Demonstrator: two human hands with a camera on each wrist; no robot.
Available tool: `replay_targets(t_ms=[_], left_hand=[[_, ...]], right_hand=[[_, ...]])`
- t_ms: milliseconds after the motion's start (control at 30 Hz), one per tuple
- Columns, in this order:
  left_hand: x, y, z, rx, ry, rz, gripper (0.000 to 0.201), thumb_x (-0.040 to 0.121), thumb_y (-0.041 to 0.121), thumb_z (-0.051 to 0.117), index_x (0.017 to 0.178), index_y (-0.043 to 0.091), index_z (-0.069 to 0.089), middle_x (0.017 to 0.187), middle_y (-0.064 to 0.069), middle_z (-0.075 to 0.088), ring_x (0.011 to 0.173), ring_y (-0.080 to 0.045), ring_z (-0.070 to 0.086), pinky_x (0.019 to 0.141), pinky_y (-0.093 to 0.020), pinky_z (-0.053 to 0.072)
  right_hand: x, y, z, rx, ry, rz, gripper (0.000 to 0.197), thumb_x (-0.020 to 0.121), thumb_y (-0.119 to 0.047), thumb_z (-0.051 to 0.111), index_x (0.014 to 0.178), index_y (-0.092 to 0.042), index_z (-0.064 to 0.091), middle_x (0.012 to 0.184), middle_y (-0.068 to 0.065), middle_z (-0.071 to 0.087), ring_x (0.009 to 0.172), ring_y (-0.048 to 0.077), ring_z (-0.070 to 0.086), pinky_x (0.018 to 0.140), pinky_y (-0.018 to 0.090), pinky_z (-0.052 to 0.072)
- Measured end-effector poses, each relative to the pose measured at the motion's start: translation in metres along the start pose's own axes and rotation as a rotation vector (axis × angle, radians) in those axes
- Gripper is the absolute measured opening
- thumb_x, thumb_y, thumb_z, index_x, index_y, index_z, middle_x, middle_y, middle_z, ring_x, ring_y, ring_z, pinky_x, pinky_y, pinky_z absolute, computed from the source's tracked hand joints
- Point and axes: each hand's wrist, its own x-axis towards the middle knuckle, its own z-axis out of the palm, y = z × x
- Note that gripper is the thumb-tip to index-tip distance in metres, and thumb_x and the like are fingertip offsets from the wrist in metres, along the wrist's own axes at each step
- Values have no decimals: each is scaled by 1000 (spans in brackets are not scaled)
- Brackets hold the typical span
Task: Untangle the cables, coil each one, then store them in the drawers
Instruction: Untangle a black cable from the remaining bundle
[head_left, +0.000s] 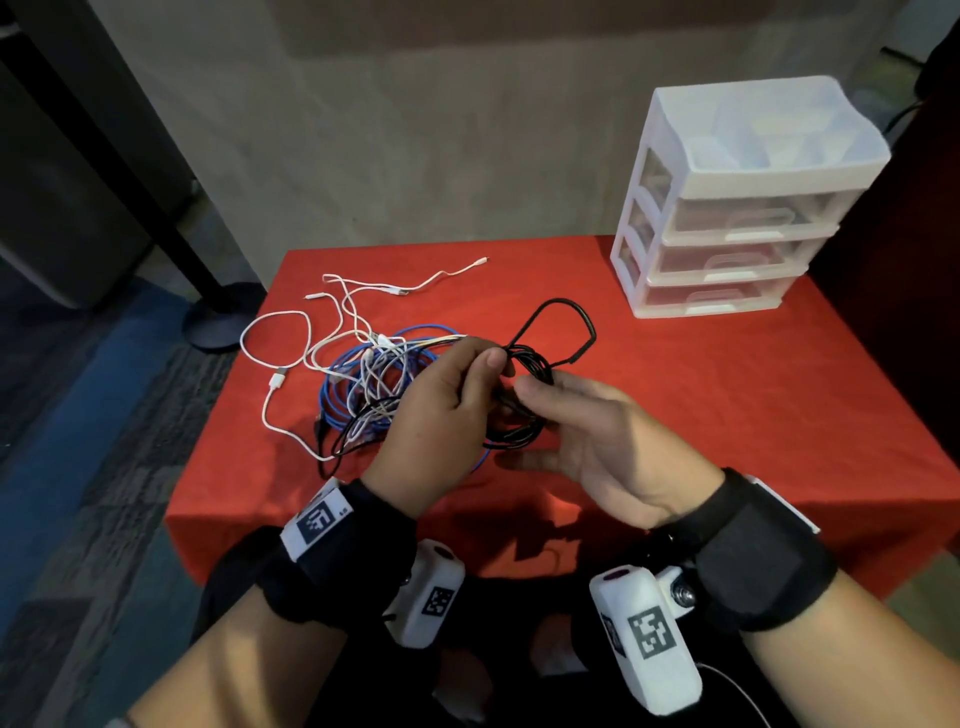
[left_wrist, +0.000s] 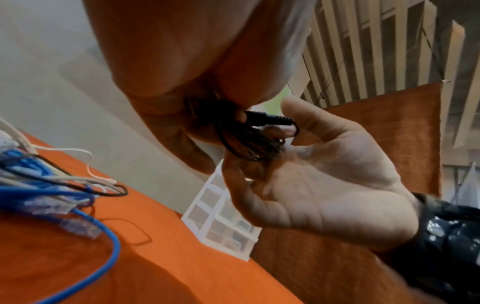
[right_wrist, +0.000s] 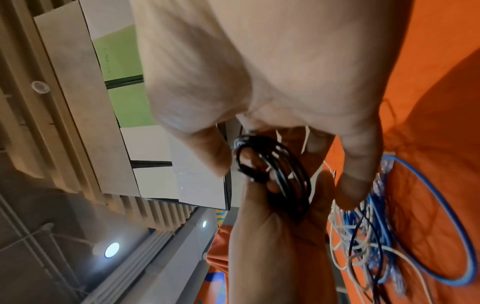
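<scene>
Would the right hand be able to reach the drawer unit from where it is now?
Probably yes: nothing lies between the right hand and the drawer unit, though it holds the black cable.

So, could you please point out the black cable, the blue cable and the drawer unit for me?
black cable (head_left: 586, 318): head view, on the loop sticking up past the hands.
blue cable (right_wrist: 441, 189): right wrist view, on its outer loop.
drawer unit (head_left: 748, 215): head view, on the top drawer's front.
</scene>
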Motion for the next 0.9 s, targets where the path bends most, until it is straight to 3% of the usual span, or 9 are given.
replay_targets(t_ms=[67,167,267,433,567,633,700,800,900], left_hand=[[2,-1,-4,13,-50,3,23,107,24,48,94,15,63,69,4,53,62,-5,45,61,-23,40],[3,-3,-9,30,-113,4,25,107,27,48,86,21,60,69,7,52,63,-8,46,62,-26,41],[1,-3,-11,22,-115,-16,25,107,26,48,88,17,61,70,-2,57,63,-14,53,63,-28,47],[-2,-3,-14,-4,-171,-37,25,107,26,48,86,23,61,64,1,58,59,-21,65,65,-41,54],[-1,0,-21,-62,-133,-89,25,107,21,47,86,16,58,65,2,53,58,-22,67,64,-45,57],[4,2,-32,-146,-87,-172,25,107,20,45,89,10,58,66,2,51,57,-18,65,56,-32,55],[12,2,-49,-243,9,-237,27,108,23,44,88,10,58,64,5,51,55,-14,62,54,-24,53],[20,3,-66,-417,73,-305,27,108,27,44,90,12,57,66,4,48,56,-10,55,55,-24,53],[17,6,-55,-510,20,-380,25,107,29,43,94,12,56,68,3,45,57,-8,52,59,-24,54]], right_hand=[[-1,1,-4,-18,-44,17,39,87,-20,76,117,-2,60,104,14,59,100,23,60,81,41,55],[-1,7,-10,-50,-53,2,21,89,-9,73,92,-11,53,92,7,50,89,14,57,76,40,58],[2,11,-14,-139,20,-59,11,93,3,62,95,-7,57,86,1,61,81,11,64,71,36,60],[2,12,-25,-276,92,-92,19,94,4,63,104,-10,71,93,4,72,85,21,70,63,31,57],[7,15,-32,-518,221,-197,19,91,5,68,104,-8,71,66,4,65,63,27,64,50,32,52],[9,15,-43,-661,275,-240,16,90,1,71,94,-14,73,62,9,66,56,26,60,54,37,49],[8,12,-60,-825,352,-280,17,89,-6,74,83,-21,73,66,5,68,55,13,57,59,34,47],[5,9,-82,-1016,505,-384,18,86,-12,77,76,-26,70,71,-13,64,67,3,55,71,29,45],[9,15,-86,-1183,522,-416,18,84,-11,77,75,-25,69,76,-8,55,73,8,52,70,22,41]])
